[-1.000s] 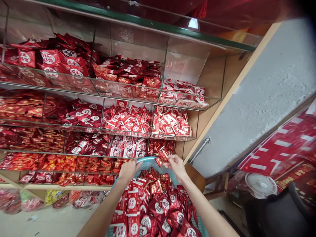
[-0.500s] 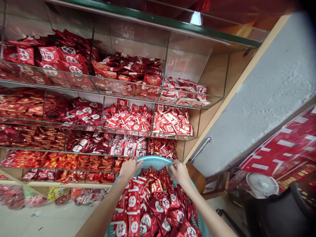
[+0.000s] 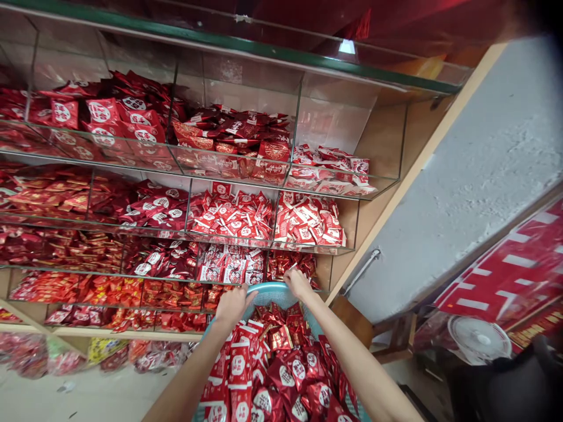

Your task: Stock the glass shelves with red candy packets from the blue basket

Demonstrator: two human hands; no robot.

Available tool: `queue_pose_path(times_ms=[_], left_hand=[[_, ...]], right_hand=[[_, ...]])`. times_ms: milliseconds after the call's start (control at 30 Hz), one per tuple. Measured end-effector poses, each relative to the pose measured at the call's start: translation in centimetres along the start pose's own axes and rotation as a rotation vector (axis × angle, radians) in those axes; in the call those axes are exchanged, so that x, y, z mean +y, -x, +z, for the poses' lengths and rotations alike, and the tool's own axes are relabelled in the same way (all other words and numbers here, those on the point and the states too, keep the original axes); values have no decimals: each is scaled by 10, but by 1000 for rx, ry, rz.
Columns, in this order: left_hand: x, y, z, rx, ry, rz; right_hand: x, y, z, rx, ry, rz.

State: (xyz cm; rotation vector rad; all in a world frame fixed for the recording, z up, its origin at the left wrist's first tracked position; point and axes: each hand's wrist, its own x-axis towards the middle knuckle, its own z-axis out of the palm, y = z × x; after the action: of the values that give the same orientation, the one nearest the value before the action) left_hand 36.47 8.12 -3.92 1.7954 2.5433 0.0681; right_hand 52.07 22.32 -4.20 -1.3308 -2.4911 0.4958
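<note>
A teal plastic basket (image 3: pixel 268 291) heaped with red foil snack packets (image 3: pixel 281 363) is held up in front of tiered glass bins. My left hand (image 3: pixel 232 305) grips the basket's far rim on the left. My right hand (image 3: pixel 298 282) reaches past the rim to the small dark-red packets (image 3: pixel 292 264) in the rightmost bin of the third tier, its fingers closed; what they hold, if anything, is hidden.
Glass shelves (image 3: pixel 334 193) hold several bins of red and white packets. A wooden frame edge (image 3: pixel 396 193) and a grey wall (image 3: pixel 475 170) lie to the right. A white fan (image 3: pixel 479 340) and red boxes (image 3: pixel 505 275) sit lower right.
My right hand went down into the basket's packets, then rose again to the third-tier bin. The left hand stayed on the rim. The view shifted slightly.
</note>
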Motion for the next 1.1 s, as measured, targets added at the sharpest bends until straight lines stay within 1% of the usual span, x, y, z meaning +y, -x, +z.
queue_pose_path(times_ms=[100,200,333,367,400,467,533,600,700,767,800,833,867,933,1033,1067,1100], left_hand=[[0,0,-1,0,-3,-8],[0,0,1,-1,0,-2],[-1,-1,4,12,5,9],[-2,-2,4,16,5,9],[-2,-2,5,20,5,9],[-2,-2,5,25,3,11],[-1,-3,5,22,2,13],[-1,-3,5,15,3,8],[-1,-3,6,2,10,-3],[-1,-4,8,4,10,-1],[-2,-4,10,9,9,4],[-2,-5,11,15,8,10],[-3,-5,12,21,7,14],[-4,-6,15,20,3,17],[-5,-6,16,6,-7,14],[-5,-6,16,6,-10,14],[-4,-6,16,9,-11,16]], right_hand=[[4,-5,2,-4,-50,17],[6,-7,0,36,-134,25],[7,-2,-9,86,-275,53],[7,2,-13,100,-349,71],[7,6,-16,116,-459,96],[6,18,-24,138,-756,157],[3,35,-30,121,-1041,218],[0,55,-30,49,-1179,270],[-1,86,-17,-89,-1244,349],[1,102,-4,-197,-1233,382],[3,107,2,-238,-1185,391],[5,111,6,-254,-1100,384],[7,111,8,-239,-985,356],[10,105,4,-127,-726,245],[8,78,-14,96,-442,34],[7,65,-19,137,-383,-9],[5,51,-23,138,-345,-36]])
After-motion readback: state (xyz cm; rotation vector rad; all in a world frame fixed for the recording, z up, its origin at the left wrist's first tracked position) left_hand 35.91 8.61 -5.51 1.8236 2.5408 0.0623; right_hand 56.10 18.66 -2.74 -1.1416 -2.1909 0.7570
